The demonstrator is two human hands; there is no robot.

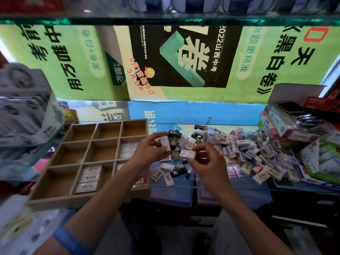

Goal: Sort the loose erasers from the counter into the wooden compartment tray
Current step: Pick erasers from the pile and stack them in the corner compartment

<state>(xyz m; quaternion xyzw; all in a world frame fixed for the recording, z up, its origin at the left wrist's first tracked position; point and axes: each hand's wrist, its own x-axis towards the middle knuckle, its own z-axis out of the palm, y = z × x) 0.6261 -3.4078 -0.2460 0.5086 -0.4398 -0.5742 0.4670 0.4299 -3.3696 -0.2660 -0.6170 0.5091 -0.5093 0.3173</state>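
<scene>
A: Centre of frame?
B: Two bare hands raised over a glass surface (184,186). Left hand (149,150), just left of centre, pinching a white eraser (165,142) upright between thumb and fingers. Right hand (207,159), just right of centre, pinching a second eraser (187,154), white with a pale pink print, held flat by its right end. Hands close together, erasers near but apart.

A: And the tray?
B: Wooden tray (55,198) at lower left, three by three compartments. Top row bare wood. Middle row: left and centre bare, right one holding white erasers, partly behind the left hand. Bottom row: left bare, centre with a neat column of three white erasers (90,176), right one with more, mostly hidden by the left forearm.

A: The loose ones?
B: Big heap of erasers (244,150) spread across centre right, reaching behind and under both hands. Mostly white sleeves with red or blue print, a few black ones near the middle. A handful scattered at the near glass edge, below the hands.

A: Around that?
B: Green and black posters (184,57) with Chinese print across the top half. Boxes of stationery (287,122) stacked at far right. Blurred packaged goods (24,107) at far left. Blue wristband (69,241) on the left forearm, lower left.
</scene>
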